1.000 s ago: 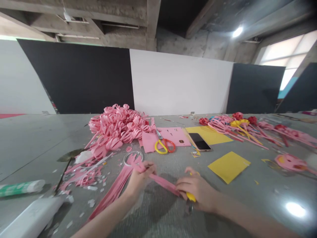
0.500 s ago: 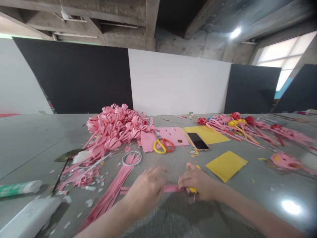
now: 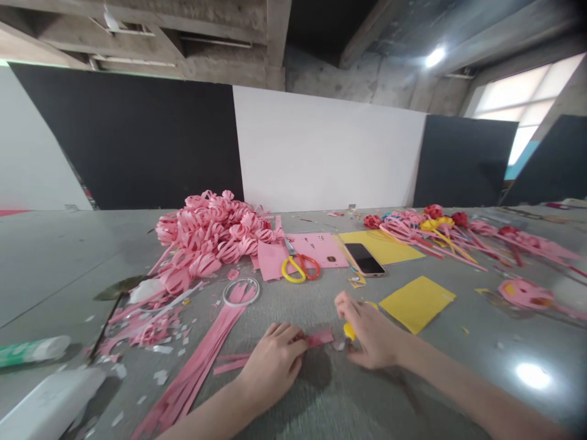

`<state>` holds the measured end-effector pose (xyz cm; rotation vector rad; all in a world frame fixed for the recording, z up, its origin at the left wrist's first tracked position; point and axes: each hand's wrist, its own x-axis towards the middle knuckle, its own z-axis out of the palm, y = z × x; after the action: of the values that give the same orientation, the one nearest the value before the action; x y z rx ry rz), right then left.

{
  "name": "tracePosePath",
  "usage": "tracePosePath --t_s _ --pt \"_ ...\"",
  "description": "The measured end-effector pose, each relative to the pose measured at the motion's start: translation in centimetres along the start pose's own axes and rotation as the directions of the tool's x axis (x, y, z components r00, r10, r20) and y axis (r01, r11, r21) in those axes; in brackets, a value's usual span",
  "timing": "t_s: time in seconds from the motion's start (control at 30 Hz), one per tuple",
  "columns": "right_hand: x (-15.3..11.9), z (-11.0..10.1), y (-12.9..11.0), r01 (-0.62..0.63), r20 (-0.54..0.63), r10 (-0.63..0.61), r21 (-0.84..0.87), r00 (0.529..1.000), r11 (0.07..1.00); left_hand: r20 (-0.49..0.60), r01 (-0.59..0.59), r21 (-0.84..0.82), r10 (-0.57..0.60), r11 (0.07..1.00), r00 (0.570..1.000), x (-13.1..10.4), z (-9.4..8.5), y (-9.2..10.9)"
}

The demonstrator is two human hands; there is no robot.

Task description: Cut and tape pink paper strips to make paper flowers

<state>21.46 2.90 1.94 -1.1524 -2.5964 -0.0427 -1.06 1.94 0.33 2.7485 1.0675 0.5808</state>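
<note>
My left hand (image 3: 277, 354) is closed on pink paper strips (image 3: 320, 338) lying crosswise on the grey table, fingertips pinching them. Their wide ends stick out to its right, and narrower strip ends show to its left. Close by on the right, my right hand (image 3: 369, 333) curls around a yellow rounded object (image 3: 350, 332), mostly hidden by the fingers; its kind is unclear. Between the hands lies a small whitish bit (image 3: 339, 345). A bundle of long pink strips (image 3: 211, 348) runs through a white ring (image 3: 241, 292) left of my hands.
Behind are scissors (image 3: 300, 269) on pink sheets, a phone (image 3: 364, 260) and a yellow sheet (image 3: 417, 304). Looped pink paper flowers (image 3: 211, 235) pile up at left, above scraps. A glue tube (image 3: 36, 350) and white box (image 3: 52, 406) sit left; more paper flowers (image 3: 438, 226) lie right.
My left hand, blurred before, now rests pressed on the pink strips. The right hand has come off their right end and moved slightly right, still with the yellow object.
</note>
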Motion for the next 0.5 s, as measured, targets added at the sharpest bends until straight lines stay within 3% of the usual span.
tracePosePath --t_s 0.27,0.5 --pt "0.1 0.8 0.3 0.073 0.061 -0.067 -0.105 0.996 0.992 0.015 0.005 -0.018 -0.005 1.000 1.000 0.0 0.2 -0.3" --pt "0.8 1.9 0.8 0.136 -0.024 -0.142 -0.169 0.990 0.976 0.011 -0.005 -0.001 0.005 1.000 1.000 -0.1 0.5 -0.5"
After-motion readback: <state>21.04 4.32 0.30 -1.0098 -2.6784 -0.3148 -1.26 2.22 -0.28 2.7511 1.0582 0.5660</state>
